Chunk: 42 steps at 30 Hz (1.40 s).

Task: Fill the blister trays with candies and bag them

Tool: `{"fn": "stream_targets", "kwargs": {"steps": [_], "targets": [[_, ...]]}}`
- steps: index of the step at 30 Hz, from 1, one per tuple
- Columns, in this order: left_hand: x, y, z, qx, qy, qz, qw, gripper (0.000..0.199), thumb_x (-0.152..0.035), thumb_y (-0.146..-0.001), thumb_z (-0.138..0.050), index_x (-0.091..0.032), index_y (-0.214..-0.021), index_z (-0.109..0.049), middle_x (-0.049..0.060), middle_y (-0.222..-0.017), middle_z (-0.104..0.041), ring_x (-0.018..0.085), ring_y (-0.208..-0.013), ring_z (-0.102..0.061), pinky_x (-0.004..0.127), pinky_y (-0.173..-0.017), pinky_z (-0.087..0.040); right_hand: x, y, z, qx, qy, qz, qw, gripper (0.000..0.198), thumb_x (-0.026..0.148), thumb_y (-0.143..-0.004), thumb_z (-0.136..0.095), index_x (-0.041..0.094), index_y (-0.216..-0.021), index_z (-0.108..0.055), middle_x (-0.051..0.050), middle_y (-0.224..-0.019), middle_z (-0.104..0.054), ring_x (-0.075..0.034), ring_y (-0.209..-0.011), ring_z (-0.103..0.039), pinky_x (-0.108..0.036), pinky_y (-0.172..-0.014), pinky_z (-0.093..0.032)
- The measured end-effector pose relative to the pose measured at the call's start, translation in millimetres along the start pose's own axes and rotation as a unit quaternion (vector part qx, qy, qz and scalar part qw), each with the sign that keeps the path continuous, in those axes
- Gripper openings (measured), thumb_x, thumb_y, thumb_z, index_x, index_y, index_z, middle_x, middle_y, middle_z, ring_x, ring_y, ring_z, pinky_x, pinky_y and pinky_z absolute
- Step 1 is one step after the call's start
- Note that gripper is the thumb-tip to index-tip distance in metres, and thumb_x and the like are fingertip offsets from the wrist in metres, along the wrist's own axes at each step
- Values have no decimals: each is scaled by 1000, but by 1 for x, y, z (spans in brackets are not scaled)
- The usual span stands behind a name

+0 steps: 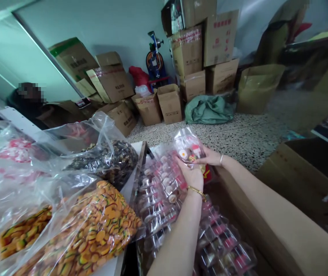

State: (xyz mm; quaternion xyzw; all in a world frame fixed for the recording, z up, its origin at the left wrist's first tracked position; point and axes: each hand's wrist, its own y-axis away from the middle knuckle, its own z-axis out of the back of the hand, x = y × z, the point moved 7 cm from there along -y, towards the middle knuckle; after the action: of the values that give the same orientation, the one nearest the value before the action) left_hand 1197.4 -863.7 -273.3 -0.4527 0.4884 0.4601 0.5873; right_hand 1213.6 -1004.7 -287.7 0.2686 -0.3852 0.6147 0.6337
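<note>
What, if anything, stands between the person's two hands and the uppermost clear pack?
Nothing visible: the left hand and the right hand both hold the clear pack directly. The rows of packs show below it in the picture, not between.

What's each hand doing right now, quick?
Left hand: closed, holding a clear plastic pack.
Right hand: closed, holding the same pack.

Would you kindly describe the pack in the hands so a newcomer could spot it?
Right of the bag of orange pieces lie rows of clear packs. At their far end, the left hand and right hand hold the pack. Its yellow-centred white disc sets it apart from its neighbours.
</note>
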Motion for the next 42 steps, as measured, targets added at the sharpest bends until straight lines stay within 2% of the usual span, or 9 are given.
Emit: {"fn": "stream_targets", "kwargs": {"steps": [4,9,16,22,28,31,35,39,42], "targets": [[-50,6,1,26,-227,-200,953,95,-17,-74,-53,-20,-147,8,3,-157,5,24,-144,4,40,-119,-5,-16,16,1,39,147,-8,988,104,47,-57,-74,22,-147,-26,-13,-152,-24,-34,-142,-5,-56,-110,9],[-74,-34,-4,87,-459,-238,851,116,-44,-61,-71,-20,-148,2,9,-156,11,34,-138,24,57,-111,14,-21,22,-6,70,225,-10,972,116,52,-58,-72,20,-150,-10,-14,-154,-18,-32,-142,0,-55,-110,4],[-47,-69,-20,300,-547,-231,746,114,-73,-54,-63,-20,-146,-20,17,-148,-31,38,-141,-12,56,-107,20,-31,34,-3,91,317,-58,942,114,69,-60,-63,23,-150,-9,-9,-157,2,-39,-140,7,-60,-109,-4],[-22,-50,-30,307,-568,-167,745,117,-72,-50,-67,-12,-143,-29,25,-136,-46,44,-132,-32,58,-107,19,-22,52,-5,27,300,-104,948,87,70,-79,-40,24,-149,-17,-10,-156,-9,-42,-130,-34,-52,-100,-34],[-50,-34,-18,300,-487,-133,809,128,-65,-34,-78,-21,-143,-28,18,-152,-20,40,-140,-12,56,-107,19,-14,71,-2,26,264,-132,955,112,70,-68,-56,15,-150,-2,-17,-154,-16,-40,-136,-23,-54,-104,-27],[-101,-5,20,254,-389,-142,874,117,-63,-49,-74,-22,-145,-23,13,-153,-15,35,-142,-9,57,-110,12,-10,84,7,26,228,-109,967,105,66,-73,-53,14,-150,-3,-17,-151,-25,-32,-137,-27,-45,-107,-28],[-167,90,116,186,-297,-189,917,65,-48,-75,-62,-29,-134,-46,7,-142,-45,27,-137,-31,49,-117,-3,-2,101,18,8,205,-103,973,85,56,-83,-47,13,-149,-14,-19,-148,-30,-32,-136,-28,-46,-107,-26],[-161,216,238,184,-349,-95,914,37,-46,-76,-62,-46,-112,-62,-3,-130,-57,27,-126,-47,49,-112,-29,12,100,8,-10,182,-127,975,58,37,-89,-48,12,-139,-37,-23,-136,-44,-36,-127,-40,-52,-102,-30],[-144,284,327,88,-403,-14,911,31,-50,-69,-64,-59,-98,-62,-10,-115,-65,31,-112,-59,55,-105,-39,15,88,-12,-19,141,-159,977,42,28,-91,-49,12,-129,-47,-19,-121,-56,-30,-112,-54,-49,-96,-39]]}}
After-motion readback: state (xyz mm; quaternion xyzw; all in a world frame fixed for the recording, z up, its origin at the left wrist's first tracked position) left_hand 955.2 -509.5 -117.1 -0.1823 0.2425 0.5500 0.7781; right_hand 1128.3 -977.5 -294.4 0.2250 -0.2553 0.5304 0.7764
